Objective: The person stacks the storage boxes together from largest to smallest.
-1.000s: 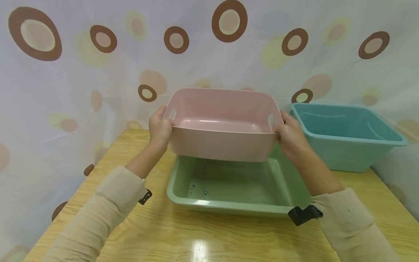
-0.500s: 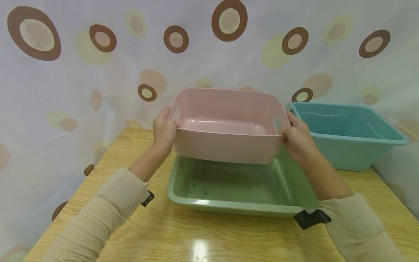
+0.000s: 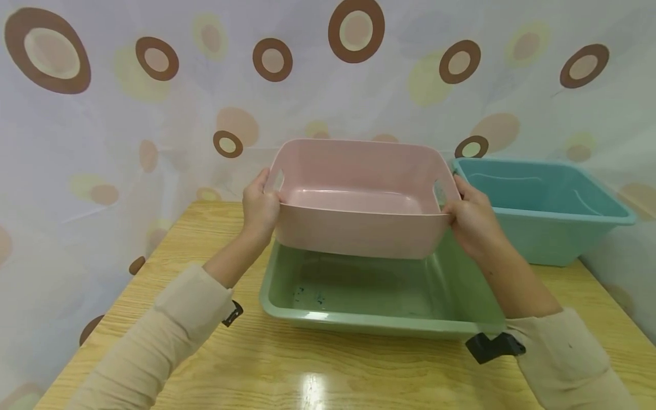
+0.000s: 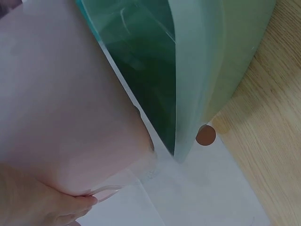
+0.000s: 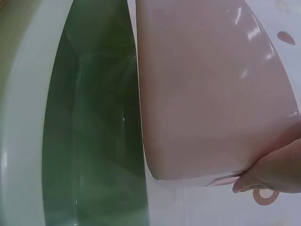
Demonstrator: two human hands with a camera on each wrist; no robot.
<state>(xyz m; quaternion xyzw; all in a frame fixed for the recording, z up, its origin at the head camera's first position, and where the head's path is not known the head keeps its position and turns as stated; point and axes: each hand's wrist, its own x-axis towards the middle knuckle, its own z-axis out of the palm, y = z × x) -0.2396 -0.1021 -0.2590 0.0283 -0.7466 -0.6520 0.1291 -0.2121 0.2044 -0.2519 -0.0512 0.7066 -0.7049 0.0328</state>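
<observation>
A pink plastic bin (image 3: 359,233) with handle cutouts hangs over the back part of a larger green bin (image 3: 359,324), its open top tilted toward me. My left hand (image 3: 259,208) grips its left end by the handle, and my right hand (image 3: 472,216) grips the right end the same way. In the left wrist view, the left fingers (image 4: 70,205) curl at the edge of the handle slot. From the right wrist, the pink bin's outer wall (image 5: 211,94) shows beside the green bin (image 5: 94,132). Inside the pink bin nothing is visible.
A blue-green bin (image 3: 543,228) stands at the back right of the wooden table (image 3: 246,364), close to my right hand. Behind the table hangs a white curtain (image 3: 359,102) with brown rings. Small dark blue specks (image 3: 310,296) mark the green bin's floor.
Both hands have moved slightly to the right with the pink bin between them, and the right side sits a little lower. The green and blue-green bins have stayed in place.
</observation>
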